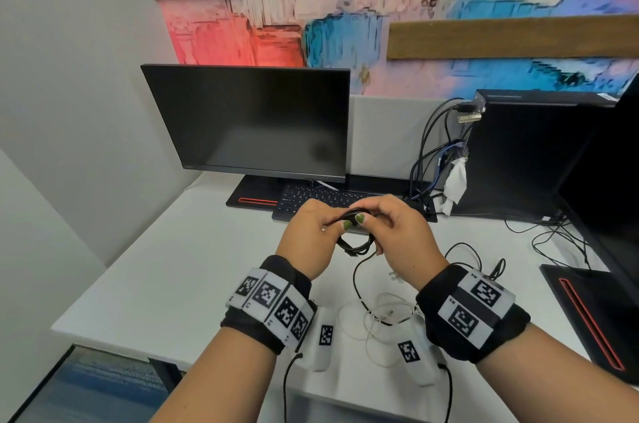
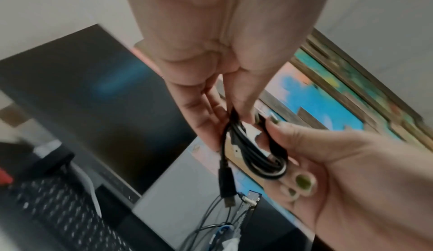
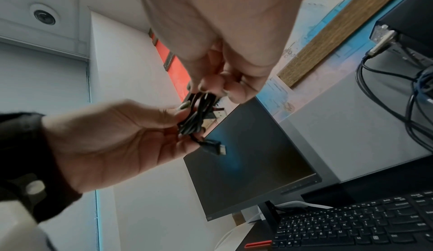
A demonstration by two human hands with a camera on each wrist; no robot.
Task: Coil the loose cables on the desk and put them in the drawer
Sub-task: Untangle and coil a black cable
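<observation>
Black cable (image 1: 356, 244) half coiled, held in air above desk (image 1: 193, 270), tail hanging down to it. Left hand (image 1: 311, 232) pinches loops; right hand (image 1: 397, 232) grips opposite side. Advice: keep loops same size, feed tail slowly, no twisting. White cable (image 1: 377, 318) waits on desk. Drawer not visible.

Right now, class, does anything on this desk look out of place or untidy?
Yes. A white cable lies in a loose tangle on the desk beneath both wrists, uncoiled, unlike the black cable both hands hold.
</observation>
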